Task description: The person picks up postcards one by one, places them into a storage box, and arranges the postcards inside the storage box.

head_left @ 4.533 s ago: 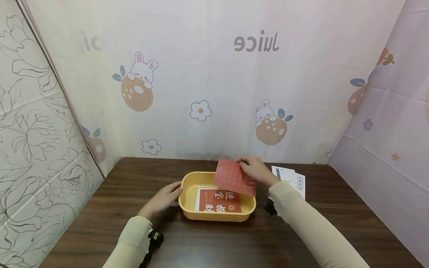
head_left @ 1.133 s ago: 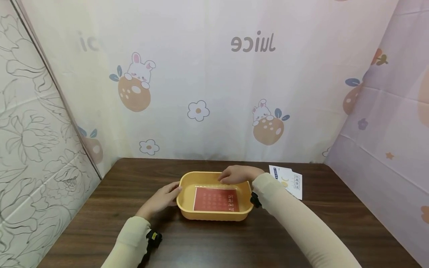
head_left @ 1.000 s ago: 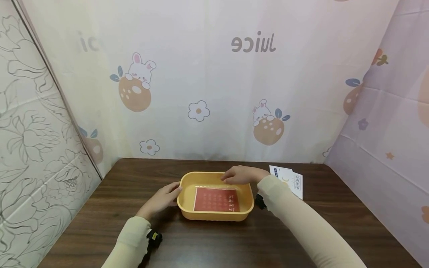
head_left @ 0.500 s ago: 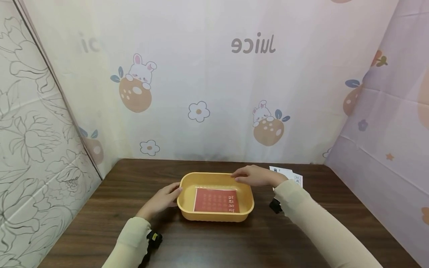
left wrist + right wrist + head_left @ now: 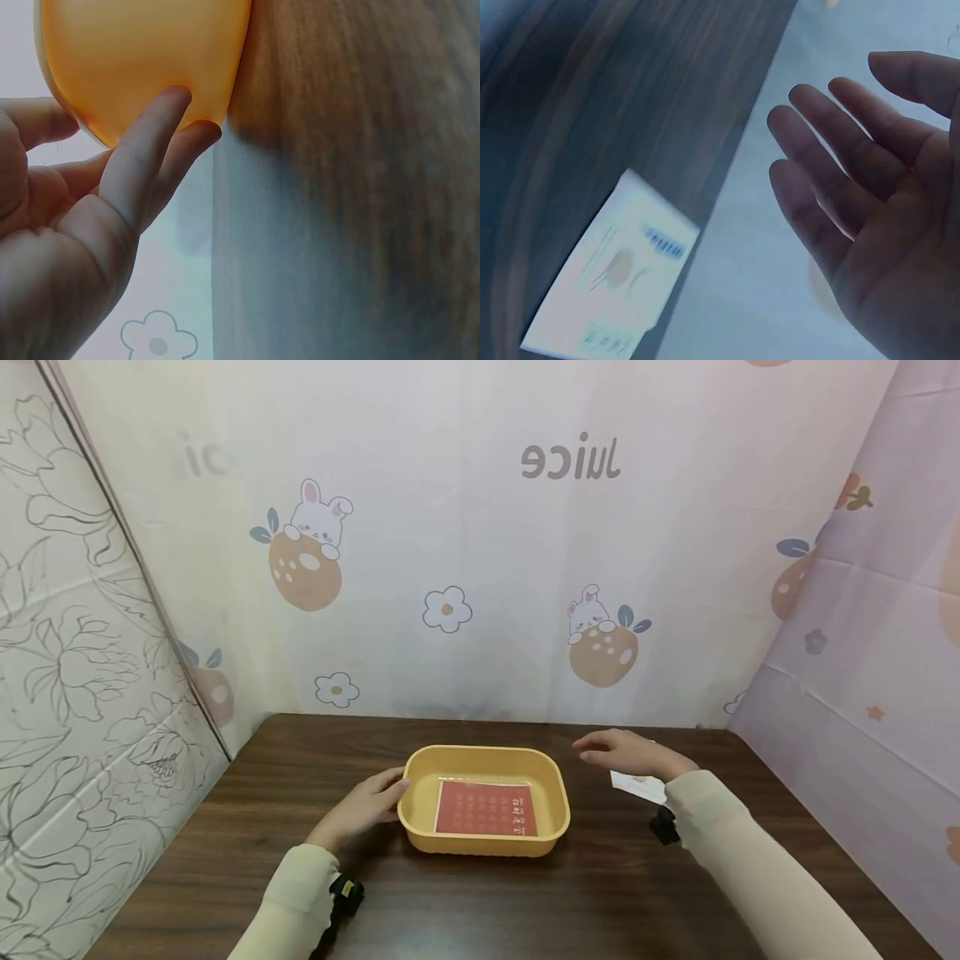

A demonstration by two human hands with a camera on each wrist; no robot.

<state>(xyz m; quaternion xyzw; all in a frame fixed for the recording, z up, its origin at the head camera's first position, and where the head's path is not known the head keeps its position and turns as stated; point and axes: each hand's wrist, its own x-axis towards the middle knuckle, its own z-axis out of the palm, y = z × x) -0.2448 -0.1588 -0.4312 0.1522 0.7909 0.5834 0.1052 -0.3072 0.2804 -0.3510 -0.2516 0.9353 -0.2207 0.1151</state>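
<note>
At its left end, a yellow plastic basin (image 5: pixel 483 845) is held by my left hand (image 5: pixel 365 806), thumb at the rim and fingers against the outer wall. The left wrist view shows these fingers (image 5: pixel 146 150) on the basin's side. Flat on its bottom lies a red card (image 5: pixel 480 808) with pale printed characters. To the right of the basin, my right hand (image 5: pixel 626 753) holds nothing, its fingers loosely bent over white printed cards (image 5: pixel 637 785). In the right wrist view the white cards (image 5: pixel 611 274) overlap one another beside the hand, which hides part of them in the head view.
The dark wood table (image 5: pixel 480 910) runs back to a pale printed curtain (image 5: pixel 465 527). Curtains also stand at the left and right sides. A black wrist camera (image 5: pixel 347 893) is strapped to the left wrist.
Earlier my right hand held the red card over the basin; the card now lies in it. The right hand has since moved right, out over the white cards. The left hand stays on the basin.
</note>
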